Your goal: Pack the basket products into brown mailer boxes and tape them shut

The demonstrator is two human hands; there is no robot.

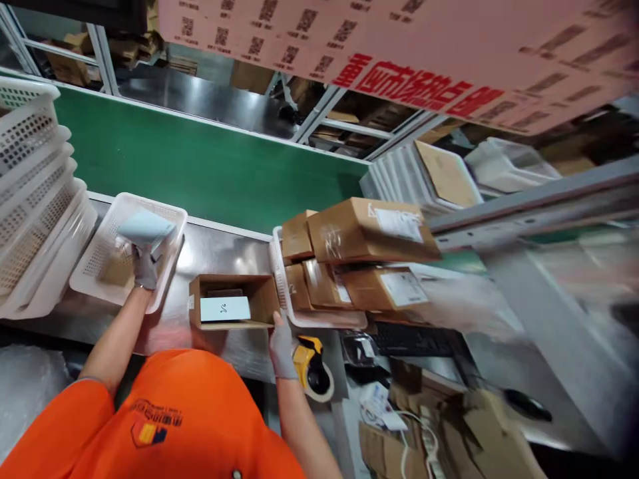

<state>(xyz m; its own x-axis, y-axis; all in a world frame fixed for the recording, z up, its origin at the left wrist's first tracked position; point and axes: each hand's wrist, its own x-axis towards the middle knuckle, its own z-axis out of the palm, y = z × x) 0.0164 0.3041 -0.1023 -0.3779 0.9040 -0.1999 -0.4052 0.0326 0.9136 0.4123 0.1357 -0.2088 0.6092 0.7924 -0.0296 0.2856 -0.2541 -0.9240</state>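
My left hand, in a grey glove, reaches into a white plastic basket and is closed on the lower edge of a flat light blue box. Motion blurs its fingers somewhat. Beneath that hand, something brown lies on the basket's floor. My right hand, also gloved, grips the right front corner of an open cardboard box, thumb at the rim. Inside the carton, toward its left, sits a pale blue box with a small dark mark.
Stacked white baskets rise at the left. To the right, a basket carries several taped cartons. A yellow tape dispenser lies beside my right hand, near a keyboard. Behind runs a green conveyor belt; a pink sign hangs overhead.
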